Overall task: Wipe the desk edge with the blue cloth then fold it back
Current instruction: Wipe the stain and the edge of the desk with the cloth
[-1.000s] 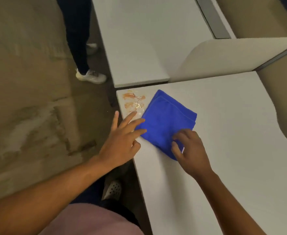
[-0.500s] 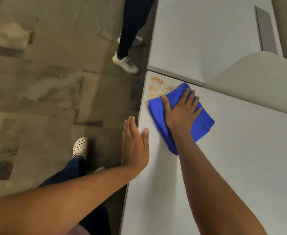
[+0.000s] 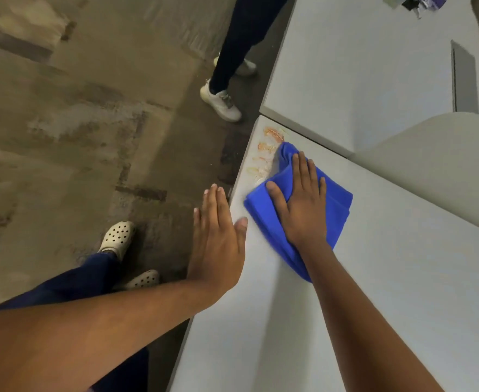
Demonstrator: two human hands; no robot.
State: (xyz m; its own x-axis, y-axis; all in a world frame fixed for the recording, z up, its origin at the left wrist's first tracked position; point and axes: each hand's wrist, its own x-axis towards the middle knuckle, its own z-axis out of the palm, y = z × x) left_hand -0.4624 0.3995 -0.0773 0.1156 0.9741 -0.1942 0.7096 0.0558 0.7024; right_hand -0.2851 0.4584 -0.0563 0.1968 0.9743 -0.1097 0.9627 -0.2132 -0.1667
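A folded blue cloth point(image 3: 335, 202) lies on the white desk point(image 3: 388, 292), close to its left edge. My right hand point(image 3: 303, 205) presses flat on the cloth, fingers together and pointing away from me. Orange smears point(image 3: 266, 154) mark the desk's far left corner, just beyond the cloth's tip. My left hand point(image 3: 218, 239) is flat and held upright against the desk's left edge, thumb resting on the top surface, holding nothing.
A second white desk point(image 3: 359, 66) adjoins at the far side, with a curved pale divider panel point(image 3: 436, 171) at right. Another person's legs and white shoes point(image 3: 221, 101) stand on the floor by the desk corner. My own feet in pale clogs point(image 3: 119, 236) are below left.
My right hand went from pinching the cloth's near corner to pressing flat on top of it. My left hand left the cloth and moved to the desk edge. The camera view shifted left.
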